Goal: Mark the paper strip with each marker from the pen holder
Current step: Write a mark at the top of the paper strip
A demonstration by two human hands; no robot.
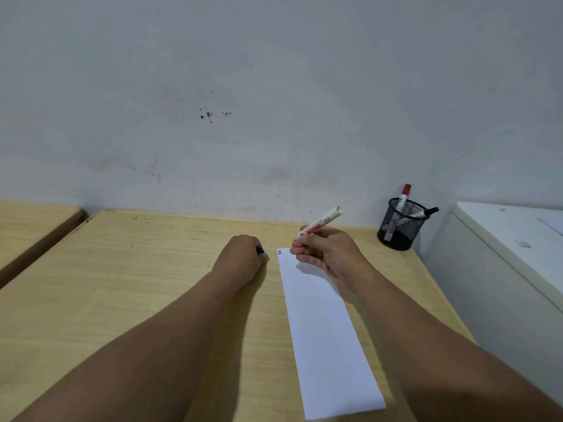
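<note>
At the table's far right corner, by the wall:
Pen holder [401, 227]: one black mesh cup, holding two markers, a red-capped marker [404, 197] standing upright and a black-capped marker [424, 212] leaning over the rim.
Paper strip [324, 330]: one, lying on the wooden table [122, 284]; small marks [279, 252] showing at its far end.
Right hand [327, 254]: gripping one white marker [320, 223] above the strip's far end.
Left hand [240, 258]: resting closed on the table, apparently clasping a blue cap [260, 250].

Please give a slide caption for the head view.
Right hand poises marker over paper strip; left hand holds cap.
</note>
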